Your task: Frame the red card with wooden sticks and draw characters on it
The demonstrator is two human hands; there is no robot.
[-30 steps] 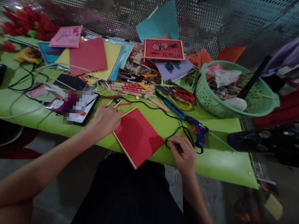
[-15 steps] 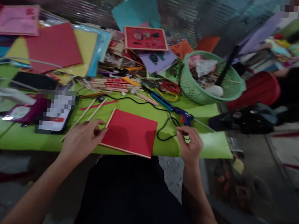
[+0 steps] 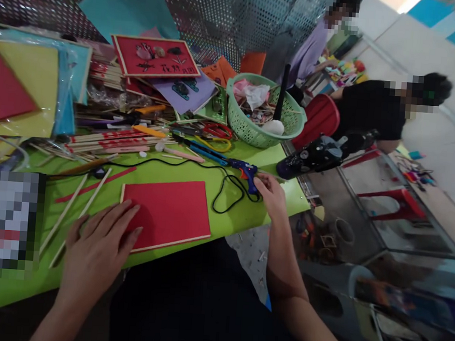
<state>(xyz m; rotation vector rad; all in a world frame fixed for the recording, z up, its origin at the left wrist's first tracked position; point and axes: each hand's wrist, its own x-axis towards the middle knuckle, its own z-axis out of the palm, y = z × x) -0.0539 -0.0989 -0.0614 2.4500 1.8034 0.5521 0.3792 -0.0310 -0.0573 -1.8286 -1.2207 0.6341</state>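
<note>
Grn tbl (image 3: 243, 215), perf. panel (image 3: 222, 27), L hand (image 3: 98, 239) spread over red card (image 3: 170, 209), R hand (image 3: 270, 195) by glue gun (image 3: 248, 171), grip unclear

- two hands of the wearer: one left hand (image 3: 98, 242), one right hand (image 3: 271, 195);
- one red card (image 3: 170, 210), bearing two visible pale wooden edge strips (image 3: 170, 244);
- one blue glue gun (image 3: 248, 173);
- two loose wooden sticks (image 3: 92, 198) near the left hand;
- one narrow red strip (image 3: 120, 174);
- one green plastic basket (image 3: 246, 126);
- one wood-framed red picture (image 3: 155, 56);
- one purple card (image 3: 192, 94);
- two orange papers (image 3: 252, 62);
- one large teal sheet (image 3: 129, 13);
- two other people, one in purple (image 3: 308, 54), one in black (image 3: 372, 109);
- red-banded stick bundles (image 3: 105, 142), too jumbled to count
</note>
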